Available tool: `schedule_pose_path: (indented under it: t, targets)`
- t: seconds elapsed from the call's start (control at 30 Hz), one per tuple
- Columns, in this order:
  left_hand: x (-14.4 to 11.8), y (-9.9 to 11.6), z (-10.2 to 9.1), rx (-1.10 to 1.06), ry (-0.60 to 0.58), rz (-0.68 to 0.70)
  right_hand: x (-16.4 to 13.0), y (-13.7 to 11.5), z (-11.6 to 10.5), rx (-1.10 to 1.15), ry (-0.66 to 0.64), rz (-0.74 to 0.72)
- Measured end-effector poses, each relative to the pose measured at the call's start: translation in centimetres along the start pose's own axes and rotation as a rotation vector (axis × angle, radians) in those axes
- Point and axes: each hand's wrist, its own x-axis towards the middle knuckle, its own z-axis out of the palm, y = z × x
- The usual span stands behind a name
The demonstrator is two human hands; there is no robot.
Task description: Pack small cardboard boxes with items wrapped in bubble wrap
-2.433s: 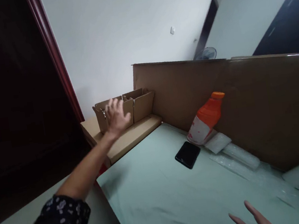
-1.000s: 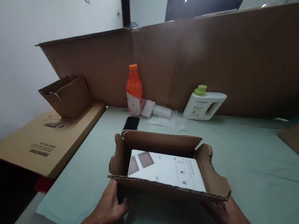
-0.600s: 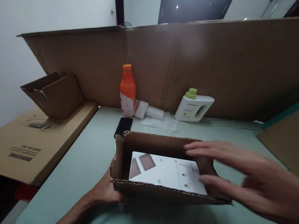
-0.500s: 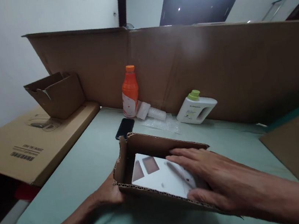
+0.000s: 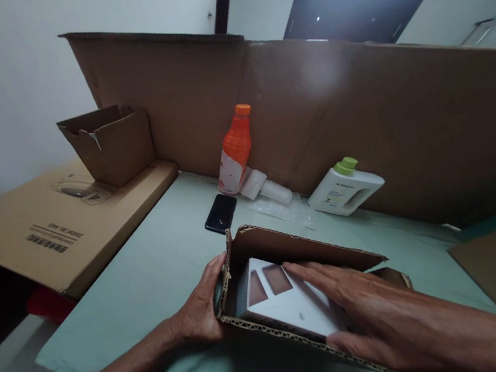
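Observation:
An open corrugated cardboard box [image 5: 293,247] sits on the pale green table [image 5: 163,272] in front of me. A white flat box [image 5: 287,303] with two brown rectangles printed on it lies inside, tilted up at its left end. My left hand [image 5: 203,309] grips the cardboard box's left wall from outside. My right hand [image 5: 361,305] reaches into the box with fingers spread flat on the white box and thumb under its near edge.
A black phone [image 5: 220,213], an orange bottle [image 5: 236,149], a roll of bubble wrap [image 5: 271,190] and a white jug with a green cap [image 5: 345,188] stand by the tall cardboard wall [image 5: 358,115]. At left, a small open carton [image 5: 108,144] sits on a flat carton [image 5: 63,218].
My left hand fetched the cardboard box from the left and set it before me. My right hand then reached into it and came down on the white box, which now tilts up.

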Motion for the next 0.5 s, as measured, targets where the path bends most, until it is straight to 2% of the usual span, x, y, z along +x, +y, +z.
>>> schedule_pose_path:
  t: [0.13, 0.27, 0.4, 0.5]
  targets:
    - [-0.4, -0.4, 0.2, -0.007, 0.017, 0.008, 0.3, 0.1, 0.4, 0.036, -0.006, 0.034]
    - [-0.3, -0.3, 0.3, -0.013, 0.042, 0.046, 0.8, -0.2, 0.8, 0.116, 0.068, 0.061]
    - [-0.4, -0.7, 0.4, -0.03, 0.021, 0.018, 2.4, -0.5, 1.3, 0.193, 0.047, -0.015]
    - [-0.5, -0.9, 0.5, -0.027, -0.03, -0.039, 3.3, -1.2, 0.5, 0.217, -0.003, -0.09]
